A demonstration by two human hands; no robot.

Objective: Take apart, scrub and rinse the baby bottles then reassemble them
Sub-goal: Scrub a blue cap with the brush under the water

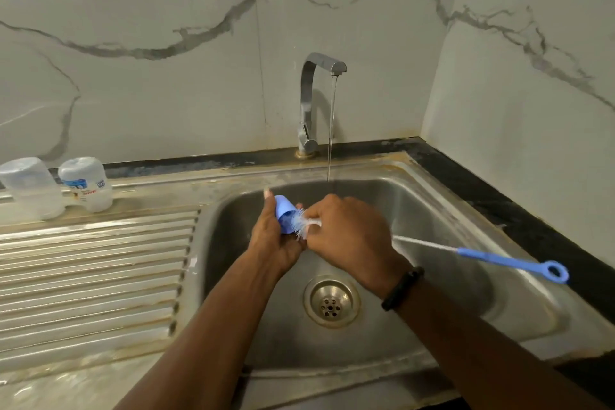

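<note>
Above the sink (pixel 432 196) basin, left of the tap stream, left hand (pixel 276 243) grips blue cap (pixel 284 213); right hand (pixel 346 236) pinches bottle brush (pixel 482 256).

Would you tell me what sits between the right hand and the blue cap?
In the head view, a brush's white bristles span from the right hand into the blue cap, which the left hand holds.
</note>
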